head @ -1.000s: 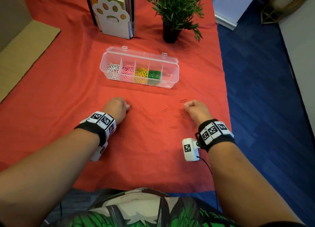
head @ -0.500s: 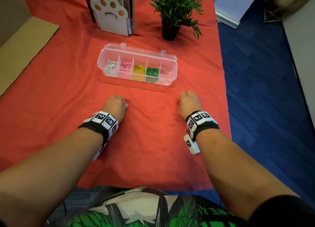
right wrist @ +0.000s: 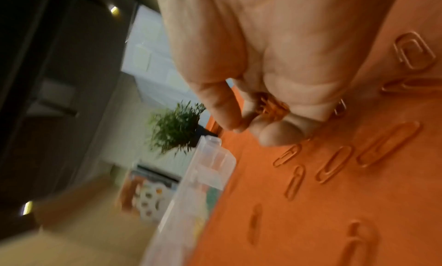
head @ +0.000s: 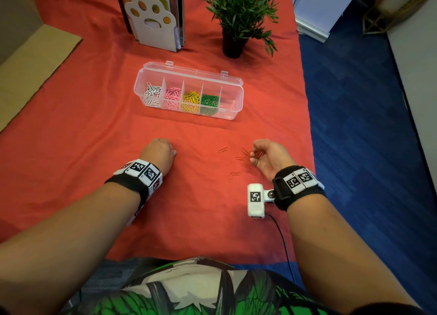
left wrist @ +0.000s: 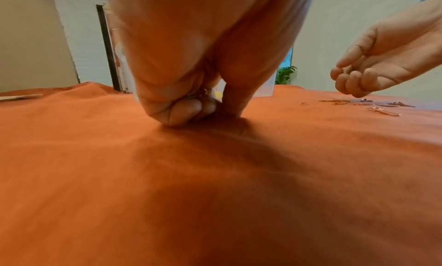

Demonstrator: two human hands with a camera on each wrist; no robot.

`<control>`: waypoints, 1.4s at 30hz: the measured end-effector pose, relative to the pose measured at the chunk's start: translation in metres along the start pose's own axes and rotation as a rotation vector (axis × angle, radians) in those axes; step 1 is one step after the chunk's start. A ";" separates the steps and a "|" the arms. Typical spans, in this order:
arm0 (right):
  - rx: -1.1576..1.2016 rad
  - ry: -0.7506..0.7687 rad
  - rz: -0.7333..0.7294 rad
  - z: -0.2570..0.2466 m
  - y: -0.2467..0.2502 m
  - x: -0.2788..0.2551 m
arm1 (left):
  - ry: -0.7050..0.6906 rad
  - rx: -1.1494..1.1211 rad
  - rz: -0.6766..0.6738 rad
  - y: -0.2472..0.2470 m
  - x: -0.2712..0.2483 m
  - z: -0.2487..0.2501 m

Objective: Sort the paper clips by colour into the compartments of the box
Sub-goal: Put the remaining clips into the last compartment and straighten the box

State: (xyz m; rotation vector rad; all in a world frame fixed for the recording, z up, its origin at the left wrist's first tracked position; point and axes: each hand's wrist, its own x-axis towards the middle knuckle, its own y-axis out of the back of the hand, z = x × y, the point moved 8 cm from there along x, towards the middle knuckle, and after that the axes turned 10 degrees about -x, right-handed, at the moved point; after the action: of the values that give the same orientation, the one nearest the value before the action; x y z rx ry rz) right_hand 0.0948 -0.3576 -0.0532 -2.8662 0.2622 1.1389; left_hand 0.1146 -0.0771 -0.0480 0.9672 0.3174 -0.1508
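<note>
A clear box stands open mid-table, its compartments holding white, pink, yellow and green paper clips; the rightmost looks nearly bare. Several loose red paper clips lie on the red cloth in front of it, some beside my right hand. My right hand is raised slightly, palm turned inward, fingers curled round a bunch of red clips. My left hand rests as a fist on the cloth, left of the loose clips. Thin wire clips show inside its curled fingers.
A potted plant and a paw-shaped bookend with books stand behind the box. Cardboard lies at the far left. The table's right edge drops to blue floor just beyond my right wrist.
My right hand has rolled from knuckles-up on the cloth to palm inward and lifted, showing the red clips it grips. My left fist has stayed in place.
</note>
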 end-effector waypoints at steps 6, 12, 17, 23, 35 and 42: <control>-1.247 0.291 0.198 -0.011 -0.016 0.007 | -0.052 -0.014 -0.063 -0.002 -0.004 0.015; -1.642 0.516 0.292 -0.012 -0.047 -0.009 | 0.156 -1.007 -0.287 -0.027 -0.011 0.038; -1.482 0.499 0.222 -0.013 -0.037 -0.004 | 0.223 -1.398 -0.449 -0.033 -0.011 0.065; -0.377 0.138 0.131 -0.004 0.022 0.000 | 0.439 -1.479 -0.469 -0.051 -0.007 0.081; -1.111 0.203 0.301 -0.016 0.034 0.002 | -0.298 0.015 -0.116 -0.067 0.010 0.115; -1.596 0.397 0.342 -0.016 -0.009 0.007 | -0.313 0.068 -0.132 -0.070 0.003 0.116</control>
State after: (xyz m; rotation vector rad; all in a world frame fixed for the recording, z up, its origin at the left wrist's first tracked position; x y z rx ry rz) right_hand 0.1124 -0.3510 -0.0460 -4.6006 -0.3979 0.9793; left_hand 0.1215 -0.2121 -0.0431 0.9736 0.0876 -0.4314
